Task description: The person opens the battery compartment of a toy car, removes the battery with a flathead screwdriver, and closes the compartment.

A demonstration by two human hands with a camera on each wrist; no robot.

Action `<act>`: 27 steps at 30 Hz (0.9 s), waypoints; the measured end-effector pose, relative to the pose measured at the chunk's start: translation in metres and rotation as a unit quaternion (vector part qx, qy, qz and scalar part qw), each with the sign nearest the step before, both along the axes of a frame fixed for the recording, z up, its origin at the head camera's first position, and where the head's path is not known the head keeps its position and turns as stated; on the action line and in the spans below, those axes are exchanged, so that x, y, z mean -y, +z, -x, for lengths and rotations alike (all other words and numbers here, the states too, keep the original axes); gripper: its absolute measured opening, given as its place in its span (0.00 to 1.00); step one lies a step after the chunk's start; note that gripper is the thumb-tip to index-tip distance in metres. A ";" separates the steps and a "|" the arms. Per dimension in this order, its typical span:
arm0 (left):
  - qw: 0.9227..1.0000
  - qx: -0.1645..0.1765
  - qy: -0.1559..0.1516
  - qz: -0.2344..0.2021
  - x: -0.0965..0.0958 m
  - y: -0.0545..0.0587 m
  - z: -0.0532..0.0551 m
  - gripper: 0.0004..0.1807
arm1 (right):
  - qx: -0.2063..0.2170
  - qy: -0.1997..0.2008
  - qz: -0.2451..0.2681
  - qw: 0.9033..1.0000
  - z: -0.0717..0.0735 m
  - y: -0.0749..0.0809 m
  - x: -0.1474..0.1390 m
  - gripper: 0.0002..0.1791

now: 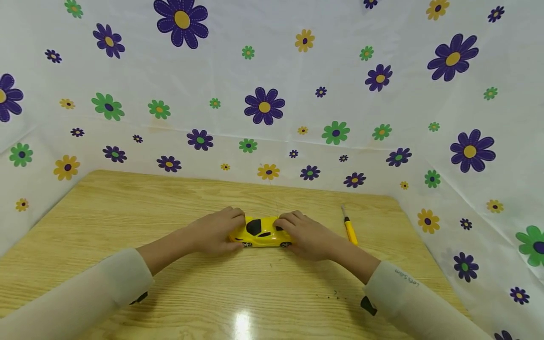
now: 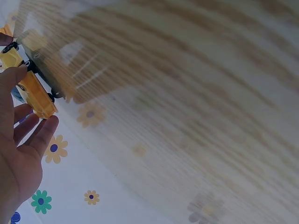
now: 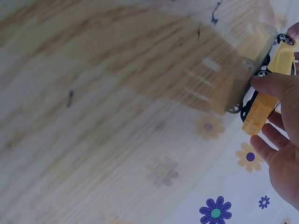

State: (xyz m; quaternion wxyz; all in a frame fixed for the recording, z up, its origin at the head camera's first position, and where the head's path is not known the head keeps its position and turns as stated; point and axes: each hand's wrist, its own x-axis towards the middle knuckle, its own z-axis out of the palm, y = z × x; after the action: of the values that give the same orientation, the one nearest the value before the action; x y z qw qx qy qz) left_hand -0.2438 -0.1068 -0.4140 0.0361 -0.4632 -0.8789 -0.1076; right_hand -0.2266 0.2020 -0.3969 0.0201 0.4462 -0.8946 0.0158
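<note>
A yellow toy car (image 1: 265,236) with black windows stands on its wheels on the wooden table, its side toward me. My left hand (image 1: 218,231) grips the car's left end, thumb low at the near side and fingers over the far side. At the opposite end my right hand (image 1: 310,236) holds the car the same way, its fingertips by the dark rear window. The left wrist view shows the toy car (image 2: 37,93) between thumb and fingers. From the right wrist, the thumb presses the side of the car (image 3: 261,109) near a wheel.
A screwdriver (image 1: 350,230) with a yellow handle lies on the table (image 1: 191,293) to the right of my right hand. Small dark specks (image 1: 335,295) dot the tabletop nearer me. A white flower-printed cloth (image 1: 280,66) hangs behind the table and along both sides.
</note>
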 end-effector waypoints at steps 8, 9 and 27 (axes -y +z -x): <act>1.000 0.007 0.000 -0.012 0.001 0.002 0.000 0.22 | 0.013 0.006 -0.007 1.000 -0.001 0.004 -0.001 0.34; 1.000 0.007 0.000 -0.014 0.002 0.002 0.000 0.22 | 0.013 0.007 -0.006 1.000 -0.001 0.004 -0.001 0.34; 0.996 0.032 -0.036 -0.075 0.015 -0.002 0.009 0.15 | 0.038 0.015 0.025 0.999 -0.004 0.006 0.002 0.37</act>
State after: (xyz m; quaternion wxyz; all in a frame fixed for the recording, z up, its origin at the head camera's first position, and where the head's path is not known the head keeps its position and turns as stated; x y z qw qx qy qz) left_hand -0.2525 -0.1221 -0.4156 0.0381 -0.4868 -0.8520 -0.1890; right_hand -0.2223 0.2004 -0.3907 -0.0029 0.4577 -0.8874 0.0553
